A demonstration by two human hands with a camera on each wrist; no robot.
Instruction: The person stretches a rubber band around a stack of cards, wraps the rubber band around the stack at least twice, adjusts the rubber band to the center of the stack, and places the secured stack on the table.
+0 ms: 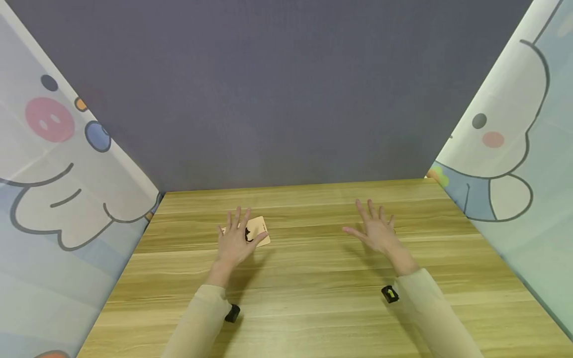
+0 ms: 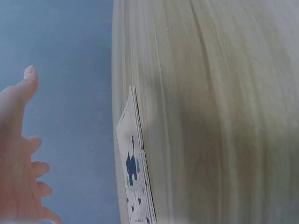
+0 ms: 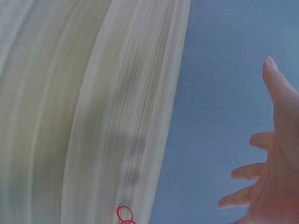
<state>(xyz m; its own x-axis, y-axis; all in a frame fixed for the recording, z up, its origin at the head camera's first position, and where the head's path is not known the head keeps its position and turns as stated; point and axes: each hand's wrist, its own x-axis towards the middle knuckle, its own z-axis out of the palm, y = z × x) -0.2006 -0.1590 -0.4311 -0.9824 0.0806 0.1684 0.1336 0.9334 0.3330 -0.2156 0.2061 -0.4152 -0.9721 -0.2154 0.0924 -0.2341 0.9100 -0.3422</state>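
Note:
My left hand (image 1: 232, 242) hovers over the table, fingers spread and straight. Beneath it lie thin, flat cream booklets (image 1: 258, 228) printed with a dark cat; the hand covers part of them in the head view. The left wrist view has two of these overlapping, one with a blue-black cat (image 2: 132, 167) on its cover. My right hand (image 1: 379, 234) is also held above the table, fingers spread and nothing in it. Low in the right wrist view, thin red loops (image 3: 124, 213) lie on the table, mostly hidden behind the right hand in the head view.
The wood-grain table (image 1: 304, 298) meets a dark grey panel (image 1: 291, 99) at its back edge. Cartoon-printed curtains (image 1: 80, 199) hang along both sides. Each sleeve has a small black device (image 1: 390, 294) at the wrist.

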